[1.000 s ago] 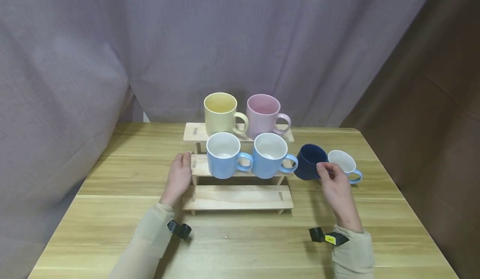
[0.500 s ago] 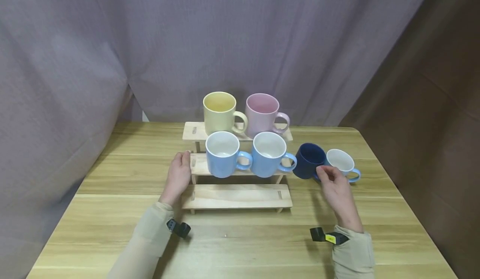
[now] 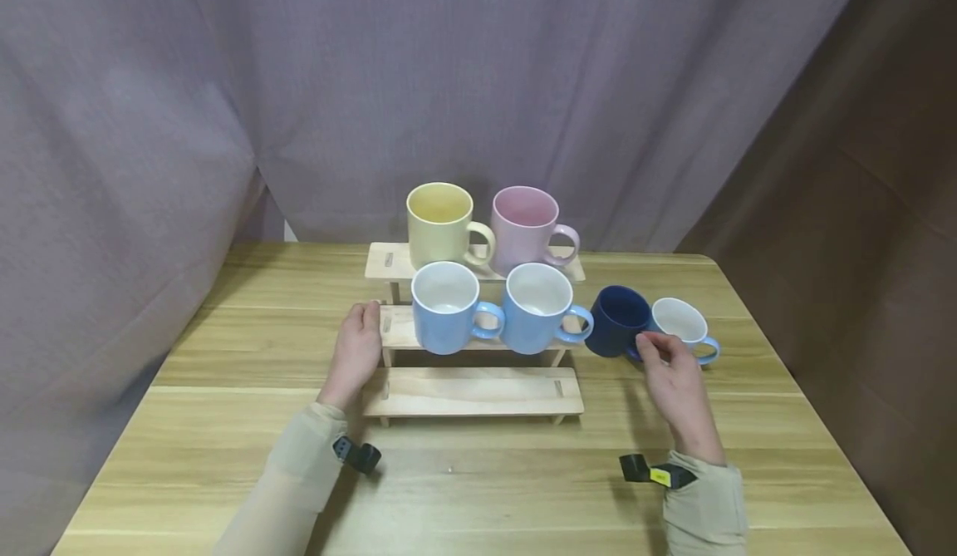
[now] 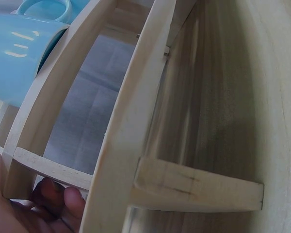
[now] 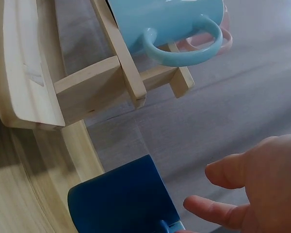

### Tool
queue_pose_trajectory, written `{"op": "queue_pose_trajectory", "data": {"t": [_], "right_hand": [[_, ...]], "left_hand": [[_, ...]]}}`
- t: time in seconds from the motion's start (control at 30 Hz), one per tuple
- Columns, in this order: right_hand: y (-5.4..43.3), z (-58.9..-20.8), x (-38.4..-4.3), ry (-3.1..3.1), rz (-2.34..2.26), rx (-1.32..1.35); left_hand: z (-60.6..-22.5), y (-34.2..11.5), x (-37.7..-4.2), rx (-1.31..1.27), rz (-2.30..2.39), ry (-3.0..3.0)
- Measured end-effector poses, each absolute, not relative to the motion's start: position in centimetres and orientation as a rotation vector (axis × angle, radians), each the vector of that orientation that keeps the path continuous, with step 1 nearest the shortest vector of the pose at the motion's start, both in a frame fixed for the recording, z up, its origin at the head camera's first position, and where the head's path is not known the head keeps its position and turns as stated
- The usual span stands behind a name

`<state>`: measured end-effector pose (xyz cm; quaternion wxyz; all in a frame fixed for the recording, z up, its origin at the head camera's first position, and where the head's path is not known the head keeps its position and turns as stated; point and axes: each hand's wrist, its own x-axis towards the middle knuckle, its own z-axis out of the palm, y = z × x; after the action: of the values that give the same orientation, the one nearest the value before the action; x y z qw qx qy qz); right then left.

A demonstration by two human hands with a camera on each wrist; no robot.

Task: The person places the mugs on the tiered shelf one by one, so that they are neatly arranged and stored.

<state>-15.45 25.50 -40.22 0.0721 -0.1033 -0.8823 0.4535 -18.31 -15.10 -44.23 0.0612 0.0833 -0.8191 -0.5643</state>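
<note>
My left hand grips the left side of a three-step wooden display rack; curled fingers show by its side piece in the left wrist view. Right of the rack, a dark blue mug stands upright on the table, its handle toward me. My right hand is just beside that handle. In the right wrist view, its thumb and a finger are spread apart, off the mug's wall; whether another finger touches the handle is hidden at the frame's bottom edge.
Two light blue mugs stand on the middle step. A yellow mug and a pink mug are on the top step. Behind the dark blue mug's right side sits another light blue mug. Grey curtain hangs behind the table.
My right hand has drawn back slightly to the right and toward me from the dark blue mug. Left hand, rack and mugs stay essentially where they were.
</note>
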Motion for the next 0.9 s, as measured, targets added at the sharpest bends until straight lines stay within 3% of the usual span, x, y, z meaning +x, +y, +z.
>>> {"op": "queue_pose_trajectory", "data": {"t": [0.9], "right_hand": [[26.09,-41.12,-15.72,-2.673,1.243,-0.291]], "left_hand": [[-44.22,-14.98,-18.33,0.25,-1.696,-2.467]]}}
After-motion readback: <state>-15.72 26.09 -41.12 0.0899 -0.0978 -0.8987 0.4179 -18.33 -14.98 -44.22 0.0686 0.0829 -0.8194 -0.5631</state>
